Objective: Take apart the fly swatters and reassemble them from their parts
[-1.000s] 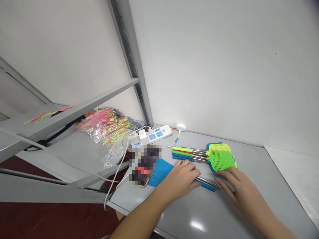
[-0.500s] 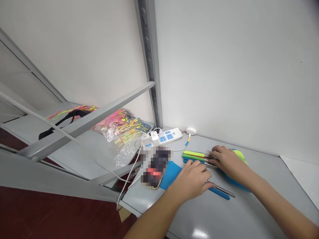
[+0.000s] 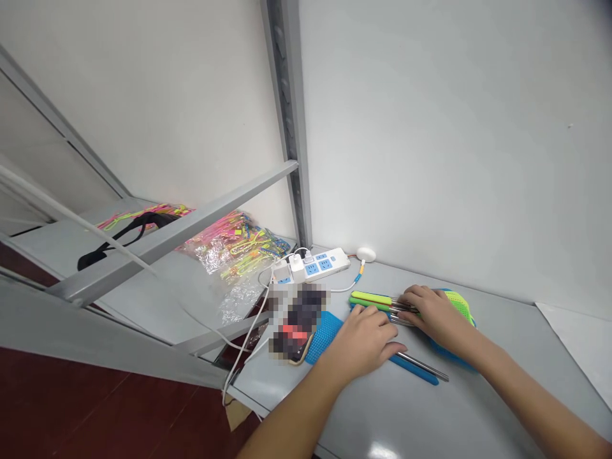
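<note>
Touching swatters (image 3: 373, 298): left hand (image 3: 366, 341), right hand (image 3: 437, 315) | can't tell if grips pinch | plastic bag (image 3: 239, 303) — coloured cords (image 3: 253, 245) inside

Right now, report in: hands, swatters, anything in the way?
Left hand over blue swatter. Right hand over bunched swatters. Phone beside blue mesh, possibly obstructing.

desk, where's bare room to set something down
Bare desk: the front, between the forearms; and the right, between the swatter stack and white sheet. Crowded: the left side, with power strip, pixelated item and blue swatter under the left hand; the right hand covers part of the stack.
</note>
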The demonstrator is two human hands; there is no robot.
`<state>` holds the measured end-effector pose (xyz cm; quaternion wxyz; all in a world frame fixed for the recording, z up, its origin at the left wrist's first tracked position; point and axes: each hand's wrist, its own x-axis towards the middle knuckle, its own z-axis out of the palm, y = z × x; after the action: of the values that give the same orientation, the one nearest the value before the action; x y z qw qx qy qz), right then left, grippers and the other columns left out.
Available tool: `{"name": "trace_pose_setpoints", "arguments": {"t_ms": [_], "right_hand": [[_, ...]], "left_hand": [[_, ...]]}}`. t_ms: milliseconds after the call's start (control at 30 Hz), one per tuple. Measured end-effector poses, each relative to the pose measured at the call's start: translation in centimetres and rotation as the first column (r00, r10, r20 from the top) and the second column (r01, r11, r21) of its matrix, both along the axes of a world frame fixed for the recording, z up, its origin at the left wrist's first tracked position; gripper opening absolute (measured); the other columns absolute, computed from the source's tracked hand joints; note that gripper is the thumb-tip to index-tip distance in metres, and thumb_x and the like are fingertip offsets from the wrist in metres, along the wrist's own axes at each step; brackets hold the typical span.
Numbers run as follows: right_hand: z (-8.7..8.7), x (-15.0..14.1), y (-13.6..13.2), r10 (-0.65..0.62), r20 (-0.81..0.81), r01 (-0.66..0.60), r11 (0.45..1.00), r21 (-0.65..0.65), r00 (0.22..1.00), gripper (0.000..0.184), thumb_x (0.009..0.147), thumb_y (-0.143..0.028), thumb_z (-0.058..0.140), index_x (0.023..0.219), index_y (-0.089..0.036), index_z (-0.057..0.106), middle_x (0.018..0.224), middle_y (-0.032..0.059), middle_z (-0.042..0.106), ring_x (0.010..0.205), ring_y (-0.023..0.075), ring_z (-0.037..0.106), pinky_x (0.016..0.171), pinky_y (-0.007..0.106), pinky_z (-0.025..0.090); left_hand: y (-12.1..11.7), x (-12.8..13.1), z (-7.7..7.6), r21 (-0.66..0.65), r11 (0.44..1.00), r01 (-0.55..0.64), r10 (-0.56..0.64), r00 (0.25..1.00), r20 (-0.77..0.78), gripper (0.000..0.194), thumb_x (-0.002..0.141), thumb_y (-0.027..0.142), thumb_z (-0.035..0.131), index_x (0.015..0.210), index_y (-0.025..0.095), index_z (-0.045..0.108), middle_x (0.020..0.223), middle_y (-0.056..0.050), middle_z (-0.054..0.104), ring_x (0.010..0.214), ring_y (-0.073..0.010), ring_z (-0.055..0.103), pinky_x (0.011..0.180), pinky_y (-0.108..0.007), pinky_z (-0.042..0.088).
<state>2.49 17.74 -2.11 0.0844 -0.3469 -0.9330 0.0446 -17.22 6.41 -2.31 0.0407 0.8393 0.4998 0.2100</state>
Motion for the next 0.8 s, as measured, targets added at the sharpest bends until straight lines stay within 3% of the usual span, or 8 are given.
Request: {"name": "trace_pose_setpoints", "arguments": {"t_ms": [200, 433, 633, 800], "right_hand": [[0.2, 0.0, 0.3, 0.026, 0.011, -0.026, 0.996, 0.082, 1.0, 0.015, 0.095, -0.034, 0.056, 0.093, -0.022, 0.064, 0.096, 0.0037, 0.065, 0.086, 0.0188, 0.06, 0.079, 0.036, 0.043], [0.3, -0.2, -1.0, 0.106, 0.088, -0.127, 0.954, 0.272, 0.99, 0.024, 0.1, -0.022, 0.043, 0.091, -0.019, 0.065, 0.087, 0.0046, 0.066, 0.091, 0.0226, 0.058, 0.102, 0.052, 0.029], [-0.3, 0.5, -1.7, 0.159, 0.097, -0.184, 0.912, 0.367, 0.982, 0.019, 0.098, -0.014, 0.044, 0.1, -0.017, 0.064, 0.091, 0.0049, 0.066, 0.092, 0.022, 0.056, 0.104, 0.05, 0.029], [0.6, 1.3, -2.5, 0.166, 0.01, -0.153, 0.879, 0.452, 0.986, 0.019, 0.098, -0.012, 0.044, 0.104, -0.015, 0.061, 0.094, 0.0057, 0.066, 0.086, 0.0191, 0.058, 0.106, 0.05, 0.028]], "left_hand": [[0.4, -0.5, 0.1, -0.026, 0.999, -0.024, 0.025, 0.999, 0.045, 0.031, 0.095, 0.047, 0.051, 0.088, 0.021, 0.066, 0.087, -0.004, 0.063, 0.093, -0.0206, 0.054, 0.082, -0.034, 0.039], [0.6, -0.8, 0.4, -0.012, 0.999, -0.032, 0.033, 0.996, 0.088, 0.027, 0.097, 0.042, 0.051, 0.09, 0.021, 0.065, 0.088, -0.002, 0.064, 0.093, -0.0185, 0.054, 0.084, -0.033, 0.04], [0.6, -0.7, 0.7, 0.041, 0.998, -0.05, 0.044, 0.99, 0.135, 0.027, 0.098, 0.039, 0.049, 0.088, 0.019, 0.064, 0.089, -0.003, 0.064, 0.091, -0.0192, 0.054, 0.082, -0.034, 0.04], [0.4, -0.7, 1.0, 0.172, 0.977, -0.124, 0.07, 0.955, 0.289, 0.016, 0.097, 0.031, 0.052, 0.099, 0.02, 0.063, 0.099, -0.005, 0.065, 0.095, -0.0191, 0.054, 0.086, -0.034, 0.041]]}}
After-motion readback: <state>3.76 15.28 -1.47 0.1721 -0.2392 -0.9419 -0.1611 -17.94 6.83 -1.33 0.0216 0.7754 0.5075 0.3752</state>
